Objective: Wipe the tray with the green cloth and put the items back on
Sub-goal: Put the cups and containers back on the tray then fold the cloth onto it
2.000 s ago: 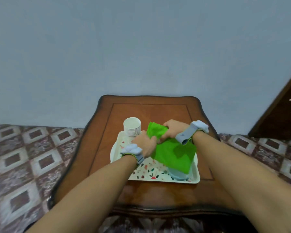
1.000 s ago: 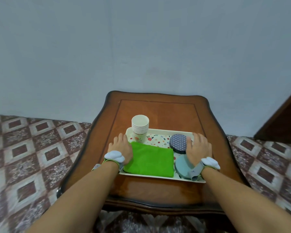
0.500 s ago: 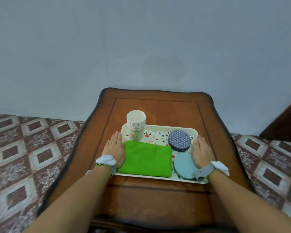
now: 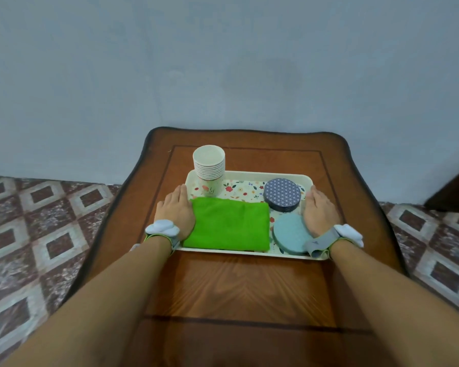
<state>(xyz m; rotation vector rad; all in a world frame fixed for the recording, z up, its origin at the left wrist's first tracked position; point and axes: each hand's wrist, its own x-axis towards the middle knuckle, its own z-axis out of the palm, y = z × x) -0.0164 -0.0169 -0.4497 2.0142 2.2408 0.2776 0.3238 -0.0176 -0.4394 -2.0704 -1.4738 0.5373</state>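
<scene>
Since before: both hands have left the green cloth and slid out to the tray's two short sides; the cloth now lies folded flat instead of bunched between them.
Left hand (image 4: 176,211): open, fingers straight, palm down against the left rim, gripping nothing.
Right hand (image 4: 320,211): open too, laid flat along the right rim, just beside the pale blue disc.
Green cloth (image 4: 227,225): a neat folded rectangle on the near-left part of the tray, touching the left hand.
Tray (image 4: 245,174): flowered, sitting square on the wooden table (image 4: 247,284).
Paper cups (image 4: 209,169): stacked upright in the far-left corner.
Patterned tin (image 4: 282,194): far right, with the pale blue disc (image 4: 290,234) in front of it.
Step in hand: looks like the last squaring-up, everything back aboard.
Doing it well: nudge from both rims evenly and gently, so that tall cup stack doesn't topple.
</scene>
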